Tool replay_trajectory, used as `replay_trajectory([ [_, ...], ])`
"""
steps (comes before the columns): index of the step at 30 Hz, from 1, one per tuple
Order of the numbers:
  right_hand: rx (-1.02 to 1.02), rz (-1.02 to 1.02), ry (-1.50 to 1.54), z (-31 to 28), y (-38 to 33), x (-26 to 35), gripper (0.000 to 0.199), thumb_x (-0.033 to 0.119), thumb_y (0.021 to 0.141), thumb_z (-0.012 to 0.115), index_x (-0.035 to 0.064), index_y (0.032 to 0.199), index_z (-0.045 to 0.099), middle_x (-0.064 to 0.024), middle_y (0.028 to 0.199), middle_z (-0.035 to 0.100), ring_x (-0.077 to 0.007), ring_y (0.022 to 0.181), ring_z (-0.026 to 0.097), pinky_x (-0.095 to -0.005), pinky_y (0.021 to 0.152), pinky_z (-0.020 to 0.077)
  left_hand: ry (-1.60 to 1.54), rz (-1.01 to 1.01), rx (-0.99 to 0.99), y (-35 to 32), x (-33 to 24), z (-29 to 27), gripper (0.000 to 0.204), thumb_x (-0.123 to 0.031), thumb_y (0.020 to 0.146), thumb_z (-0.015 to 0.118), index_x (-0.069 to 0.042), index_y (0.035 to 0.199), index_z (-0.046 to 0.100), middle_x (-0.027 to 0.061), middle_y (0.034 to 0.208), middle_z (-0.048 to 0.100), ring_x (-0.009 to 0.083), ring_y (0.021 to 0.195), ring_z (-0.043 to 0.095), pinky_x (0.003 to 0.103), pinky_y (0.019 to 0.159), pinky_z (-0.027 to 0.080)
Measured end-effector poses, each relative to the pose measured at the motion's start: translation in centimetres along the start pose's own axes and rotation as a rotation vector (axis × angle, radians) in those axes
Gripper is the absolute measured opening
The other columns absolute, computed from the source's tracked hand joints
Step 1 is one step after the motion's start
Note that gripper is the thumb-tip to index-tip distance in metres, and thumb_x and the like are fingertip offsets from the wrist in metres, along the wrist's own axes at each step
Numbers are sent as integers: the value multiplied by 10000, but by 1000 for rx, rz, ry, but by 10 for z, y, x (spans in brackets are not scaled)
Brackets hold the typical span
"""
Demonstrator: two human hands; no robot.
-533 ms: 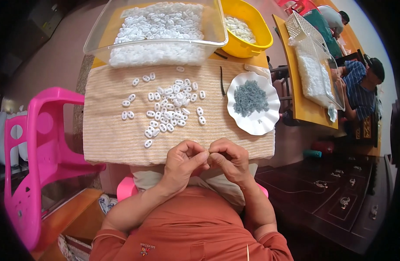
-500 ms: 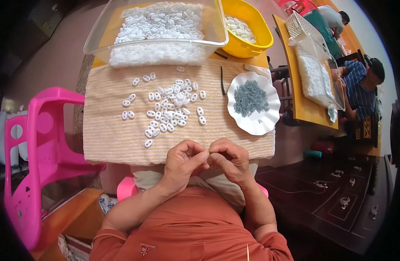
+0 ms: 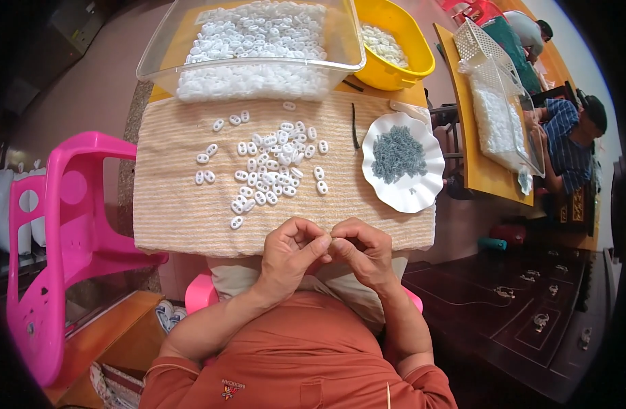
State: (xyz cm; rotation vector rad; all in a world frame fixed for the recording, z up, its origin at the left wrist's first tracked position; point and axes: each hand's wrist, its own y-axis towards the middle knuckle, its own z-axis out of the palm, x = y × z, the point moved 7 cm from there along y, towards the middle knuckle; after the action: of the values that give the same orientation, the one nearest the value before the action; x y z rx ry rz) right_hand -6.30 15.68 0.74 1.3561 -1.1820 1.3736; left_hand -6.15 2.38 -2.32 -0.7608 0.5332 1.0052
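Observation:
At the near edge of the cloth-covered table, my left hand (image 3: 290, 253) and my right hand (image 3: 363, 251) meet fingertip to fingertip. Both are closed in a pinch; whatever lies between the fingers is too small and hidden to name. Ahead of them, small white oval plastic pieces (image 3: 272, 163), each with two holes, lie loosely heaped on the striped beige cloth (image 3: 176, 211). To the right stands a white scalloped plate (image 3: 411, 198), bearing a pile of small grey-green translucent pieces (image 3: 399, 154).
A clear plastic bin (image 3: 149, 68) full of white pieces stands at the far side, beside a yellow basin (image 3: 422, 65). A thin black strip (image 3: 355, 126) lies near the plate. Left is a pink chair (image 3: 57, 273). Another person (image 3: 568, 140) sits at a second table (image 3: 473, 163).
My hands keep the same fingertip pinch, nearly still. The whole view has shifted slightly, with the table appearing a little further right.

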Motion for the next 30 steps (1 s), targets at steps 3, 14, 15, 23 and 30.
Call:
replay_trajectory([
  [3,-13,-70,28,-2,0,1,53,-6,881,616,-50,909,621,-79,893,610,-93,712,561,-208,603,455,-28,-34,-36,0,1,-1,131,-63,878,662,-17,953,565,50,834,645,84,702,621,184,625,512],
  [14,-52,4,150,-8,0,-7,80,-28,866,624,-54,941,634,-102,920,616,-109,713,588,-210,601,474,-66,-102,-39,-2,6,-2,168,-59,895,638,23,1039,609,80,921,669,112,775,651,214,716,546],
  [15,-53,5,152,-9,0,-7,80,-28,866,624,-54,941,634,-102,920,616,-109,713,588,-210,601,474,-71,-111,-34,-2,6,-2,176,-65,901,630,28,1050,608,85,932,669,115,796,652,223,739,548],
  [23,-29,-109,-80,-9,0,-2,107,-73,855,593,-47,948,637,-126,929,617,-137,772,604,-239,659,508,-84,-55,-5,1,2,1,197,16,890,601,6,1076,539,89,962,638,128,869,634,247,789,552],
  [30,-57,-160,-192,-2,2,19,103,78,841,637,21,921,669,-99,873,653,-254,816,598,-335,750,473,-78,-72,-20,1,7,-5,204,41,878,603,4,1064,526,92,973,641,117,870,628,234,779,544],
])
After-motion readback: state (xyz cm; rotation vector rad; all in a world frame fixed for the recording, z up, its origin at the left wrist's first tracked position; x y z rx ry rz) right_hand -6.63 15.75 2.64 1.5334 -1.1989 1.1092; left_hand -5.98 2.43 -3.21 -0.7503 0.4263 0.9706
